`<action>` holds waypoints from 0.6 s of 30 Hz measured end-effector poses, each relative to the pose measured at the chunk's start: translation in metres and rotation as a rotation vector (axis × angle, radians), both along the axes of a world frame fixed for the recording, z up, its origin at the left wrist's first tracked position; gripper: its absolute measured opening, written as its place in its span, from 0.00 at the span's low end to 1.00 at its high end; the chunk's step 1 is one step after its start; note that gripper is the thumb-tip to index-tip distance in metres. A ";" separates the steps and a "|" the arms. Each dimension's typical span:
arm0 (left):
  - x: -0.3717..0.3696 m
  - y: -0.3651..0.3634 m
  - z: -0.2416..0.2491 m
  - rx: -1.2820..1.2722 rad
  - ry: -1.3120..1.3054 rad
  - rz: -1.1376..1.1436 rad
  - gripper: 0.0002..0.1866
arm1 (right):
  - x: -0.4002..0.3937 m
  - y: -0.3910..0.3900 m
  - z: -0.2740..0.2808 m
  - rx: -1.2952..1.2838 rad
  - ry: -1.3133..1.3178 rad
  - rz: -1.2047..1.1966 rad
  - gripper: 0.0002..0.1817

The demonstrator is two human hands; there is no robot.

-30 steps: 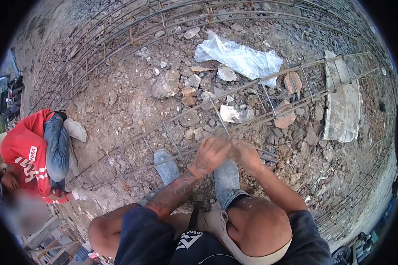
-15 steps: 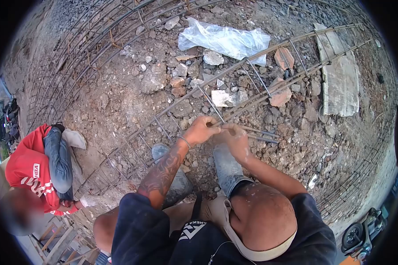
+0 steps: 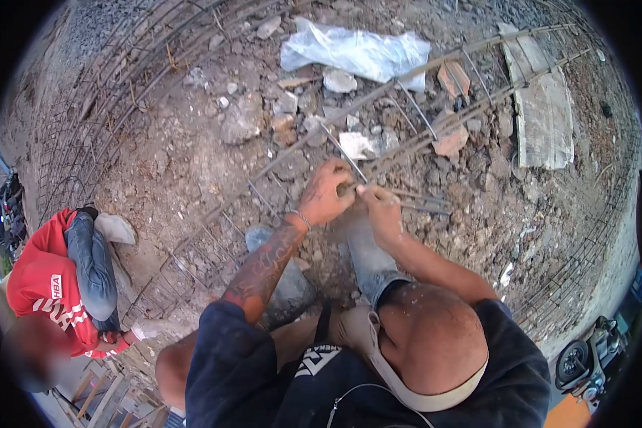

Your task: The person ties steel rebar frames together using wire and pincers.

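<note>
Outdoors, rubble-strewn ground (image 3: 167, 146) | left hand (image 3: 327, 194): fingers curled round a lower bar of the rebar cage (image 3: 287, 154) | right hand (image 3: 384, 216): fingers clenched at the same joint, any held item unclear | cage: long, narrow, grey-brown, crosswise ties, slanting before the knees | beyond: crumpled clear plastic (image 3: 353, 50)

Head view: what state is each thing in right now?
Left hand: fingers curled at the rebar frame, grip unclear
Right hand: fingers curled beside it, grip unclear
Rebar frame: crossbars fitted between long bars
Plastic sheet: crumpled
Flat board: dirty, lying flat
Co-worker: crouched
</note>
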State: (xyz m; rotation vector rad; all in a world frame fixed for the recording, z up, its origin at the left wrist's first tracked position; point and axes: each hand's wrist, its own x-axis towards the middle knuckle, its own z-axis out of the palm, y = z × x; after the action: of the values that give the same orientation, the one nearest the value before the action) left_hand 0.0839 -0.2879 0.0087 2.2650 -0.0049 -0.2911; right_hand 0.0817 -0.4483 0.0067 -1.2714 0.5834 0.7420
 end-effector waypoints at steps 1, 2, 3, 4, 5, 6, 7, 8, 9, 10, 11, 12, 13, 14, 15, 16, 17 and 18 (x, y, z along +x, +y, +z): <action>0.014 0.011 -0.010 -0.117 -0.041 -0.088 0.11 | 0.007 0.003 -0.008 -0.080 -0.141 0.057 0.10; 0.021 0.015 -0.015 -0.250 -0.041 -0.180 0.11 | 0.011 0.002 -0.012 -0.182 -0.243 0.110 0.11; 0.019 0.015 -0.016 -0.318 0.008 -0.158 0.11 | 0.009 0.000 -0.009 -0.300 -0.287 0.160 0.10; 0.023 0.019 -0.018 -0.351 0.012 -0.201 0.10 | -0.010 -0.004 0.001 -0.310 -0.246 0.162 0.10; 0.033 0.022 -0.017 -0.315 0.023 -0.240 0.10 | 0.007 0.000 0.001 -0.407 -0.457 0.215 0.09; 0.035 0.022 -0.015 -0.288 0.054 -0.276 0.10 | 0.014 0.001 0.001 -0.511 -0.648 0.269 0.08; 0.031 0.023 -0.016 -0.302 0.069 -0.276 0.10 | 0.013 0.000 0.000 -0.524 -0.692 0.271 0.06; 0.040 0.026 -0.012 -0.270 0.139 -0.321 0.10 | 0.013 -0.002 0.002 -0.531 -0.684 0.275 0.06; 0.048 0.028 -0.008 -0.234 0.201 -0.365 0.11 | 0.017 -0.002 0.008 -0.561 -0.776 0.336 0.06; 0.050 0.028 -0.003 -0.239 0.203 -0.365 0.11 | 0.020 -0.003 0.013 -0.588 -0.866 0.398 0.06; 0.051 0.028 0.002 -0.158 0.133 -0.406 0.11 | 0.023 -0.005 0.019 -0.581 -0.930 0.455 0.05; 0.052 0.028 0.008 -0.077 0.064 -0.445 0.11 | 0.025 -0.005 0.022 -0.582 -0.925 0.457 0.05; 0.051 0.029 0.015 -0.080 0.069 -0.444 0.11 | 0.027 -0.005 0.025 -0.628 -0.970 0.526 0.05; 0.049 0.029 0.027 0.024 -0.016 -0.430 0.11 | 0.029 -0.005 0.026 -0.673 -1.017 0.594 0.05; 0.050 0.029 0.040 0.128 -0.104 -0.417 0.11 | 0.031 -0.003 0.027 -0.676 -1.016 0.592 0.05; 0.048 0.027 0.055 0.117 -0.111 -0.429 0.11 | 0.032 -0.002 0.028 -0.621 -1.131 0.574 0.06; 0.042 0.022 0.072 0.153 -0.174 -0.436 0.12 | 0.033 -0.009 0.030 -0.579 -1.240 0.557 0.06; 0.038 0.016 0.086 0.186 -0.234 -0.441 0.14 | 0.032 -0.025 0.032 -0.611 -1.226 0.555 0.06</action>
State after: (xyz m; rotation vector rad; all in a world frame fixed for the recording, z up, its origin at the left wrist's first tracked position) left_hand 0.1216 -0.2721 0.0952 2.4548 -0.6285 -0.2622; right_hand 0.1133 -0.4732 0.0385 -2.1801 -0.6275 0.0799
